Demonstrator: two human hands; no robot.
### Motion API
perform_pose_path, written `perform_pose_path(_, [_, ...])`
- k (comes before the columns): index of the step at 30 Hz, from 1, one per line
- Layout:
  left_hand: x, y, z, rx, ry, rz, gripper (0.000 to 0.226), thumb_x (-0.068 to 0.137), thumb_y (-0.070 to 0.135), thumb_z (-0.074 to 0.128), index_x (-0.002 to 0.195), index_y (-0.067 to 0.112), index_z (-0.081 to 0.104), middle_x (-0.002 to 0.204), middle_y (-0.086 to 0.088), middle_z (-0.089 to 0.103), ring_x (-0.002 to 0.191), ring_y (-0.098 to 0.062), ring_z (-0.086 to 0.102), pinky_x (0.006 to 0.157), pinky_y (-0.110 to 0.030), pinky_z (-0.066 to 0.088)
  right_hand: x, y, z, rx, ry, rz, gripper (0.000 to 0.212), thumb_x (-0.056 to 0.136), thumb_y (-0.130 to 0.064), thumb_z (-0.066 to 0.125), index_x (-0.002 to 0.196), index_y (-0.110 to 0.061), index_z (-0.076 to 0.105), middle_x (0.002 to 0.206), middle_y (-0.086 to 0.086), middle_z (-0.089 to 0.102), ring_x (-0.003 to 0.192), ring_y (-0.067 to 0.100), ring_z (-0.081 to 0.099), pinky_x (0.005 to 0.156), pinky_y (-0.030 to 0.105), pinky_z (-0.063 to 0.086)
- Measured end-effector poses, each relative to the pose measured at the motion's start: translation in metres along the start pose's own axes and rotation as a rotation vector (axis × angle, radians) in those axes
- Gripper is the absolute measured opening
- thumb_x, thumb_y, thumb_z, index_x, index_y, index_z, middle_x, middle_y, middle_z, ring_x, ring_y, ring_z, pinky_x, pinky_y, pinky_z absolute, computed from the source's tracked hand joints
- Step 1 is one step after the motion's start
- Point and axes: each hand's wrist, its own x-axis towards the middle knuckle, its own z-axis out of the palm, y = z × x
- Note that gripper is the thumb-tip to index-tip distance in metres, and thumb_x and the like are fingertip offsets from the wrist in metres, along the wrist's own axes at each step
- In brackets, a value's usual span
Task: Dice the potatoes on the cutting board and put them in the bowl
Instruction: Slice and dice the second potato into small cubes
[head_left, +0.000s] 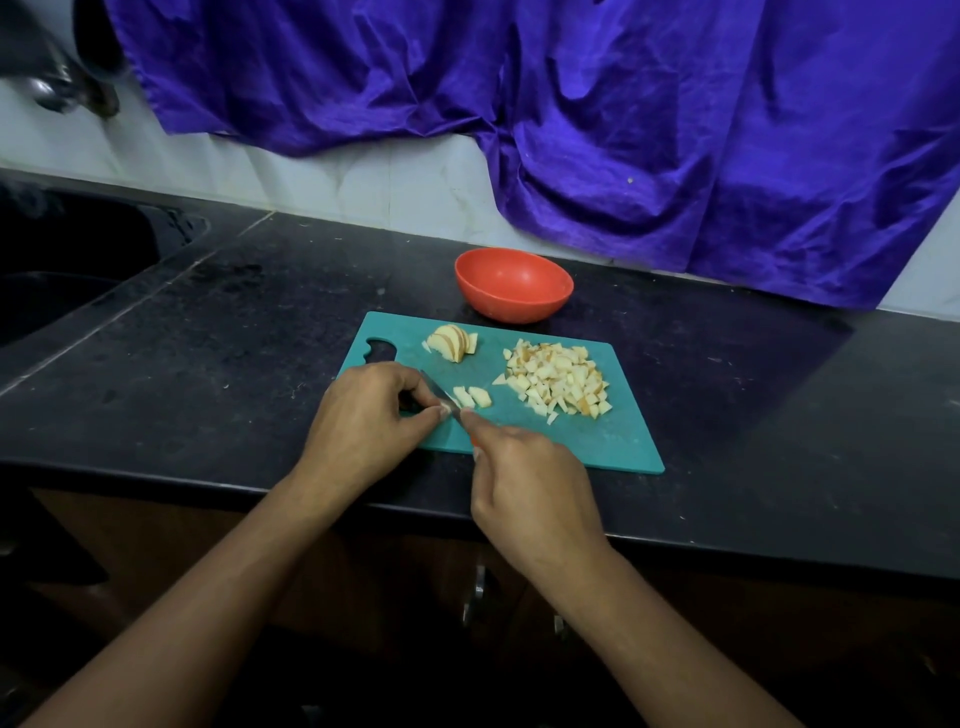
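Right hand (524, 483) gripping knife (439, 392), blade pointing far-left across cutting board (597, 441), left hand (374, 415) curled beside it, grasp unclear

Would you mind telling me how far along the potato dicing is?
Done: a heap of pale potato cubes lies on the teal plastic cutting board. In hand: the right hand drives a metal knife through a strip the left hand pinches. Left: the sliced potato chunk, and filling the empty orange bowl.

At the cutting board's (597, 441) near left, the right hand (530, 483) grips a knife (441, 395) and the left hand (363, 415) pinches a potato piece (456, 402) (mostly hidden). Diced potato (558, 376) heaps on its right half, slices (452, 343) lie far left, and a bowl (514, 286) stands just beyond.
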Motion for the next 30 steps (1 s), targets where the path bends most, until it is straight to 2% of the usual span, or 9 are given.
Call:
perform_pose_path(4, [-0.0003, -0.0013, -0.0010, -0.016, -0.015, 0.000, 0.005, 0.085, 0.032, 0.081, 0.083, 0.032, 0.076, 0.083, 0.024, 0.068, 0.085, 0.004, 0.062, 0.082, -0.026, 0.054, 0.0033, -0.0007, -0.0001, -0.072, -0.034, -0.016, 0.053, 0.104, -0.025, 0.045, 0.156, -0.030, 0.039, 0.115, -0.003, 0.066, 0.096, 0.017, 0.064, 0.078, 0.036, 0.054])
perform_pose_path(9, [-0.0031, -0.0041, -0.0028, -0.022, -0.024, -0.008, 0.003, 0.086, 0.031, 0.080, 0.088, 0.031, 0.078, 0.088, 0.021, 0.071, 0.088, 0.001, 0.064, 0.083, -0.028, 0.055, 0.0020, 0.0054, 0.0003, 0.104, 0.044, 0.098, 0.046, 0.104, -0.030, 0.049, 0.149, -0.037, 0.050, 0.109, -0.009, 0.068, 0.093, 0.007, 0.060, 0.081, 0.030, 0.054])
perform_pose_path(13, [-0.0031, -0.0047, -0.0019, -0.029, -0.015, -0.017, 0.004, 0.085, 0.031, 0.080, 0.085, 0.033, 0.077, 0.085, 0.022, 0.071, 0.084, 0.002, 0.064, 0.076, -0.024, 0.052, 0.0000, 0.0080, -0.0010, 0.212, 0.076, 0.110, 0.044, 0.104, -0.029, 0.052, 0.147, -0.035, 0.053, 0.118, -0.011, 0.070, 0.102, 0.007, 0.063, 0.087, 0.028, 0.055])
perform_pose_path(17, [-0.0033, -0.0049, -0.0024, -0.049, -0.015, -0.034, 0.008, 0.085, 0.030, 0.081, 0.080, 0.032, 0.075, 0.083, 0.023, 0.071, 0.085, 0.003, 0.065, 0.081, -0.029, 0.056, -0.0039, 0.0040, 0.0010, 0.121, 0.056, 0.031, 0.045, 0.105, -0.030, 0.049, 0.150, -0.036, 0.049, 0.109, -0.010, 0.068, 0.092, 0.006, 0.059, 0.077, 0.025, 0.051])
perform_pose_path(21, [-0.0032, -0.0042, -0.0030, -0.038, -0.008, -0.037, 0.008, 0.085, 0.029, 0.081, 0.080, 0.033, 0.074, 0.084, 0.022, 0.070, 0.087, 0.003, 0.064, 0.086, -0.031, 0.057, -0.0028, 0.0036, 0.0000, 0.105, 0.055, 0.006, 0.045, 0.106, -0.030, 0.047, 0.150, -0.035, 0.049, 0.109, -0.009, 0.068, 0.093, 0.008, 0.061, 0.078, 0.029, 0.053])
perform_pose_path(27, [-0.0030, -0.0059, -0.0019, -0.050, -0.013, -0.041, 0.007, 0.085, 0.029, 0.080, 0.081, 0.033, 0.076, 0.083, 0.022, 0.071, 0.084, 0.002, 0.066, 0.081, -0.030, 0.057, -0.0004, 0.0054, 0.0010, -0.009, -0.004, -0.078, 0.049, 0.104, -0.027, 0.044, 0.153, -0.031, 0.044, 0.111, -0.006, 0.067, 0.093, 0.013, 0.063, 0.076, 0.036, 0.055])
perform_pose_path(30, [-0.0029, -0.0065, -0.0015, -0.047, -0.018, -0.038, 0.008, 0.085, 0.029, 0.080, 0.081, 0.034, 0.075, 0.083, 0.022, 0.071, 0.084, 0.002, 0.065, 0.080, -0.029, 0.057, 0.0018, 0.0055, 0.0001, -0.097, -0.031, -0.109, 0.052, 0.103, -0.026, 0.045, 0.154, -0.031, 0.041, 0.110, -0.005, 0.066, 0.093, 0.016, 0.063, 0.074, 0.036, 0.053])
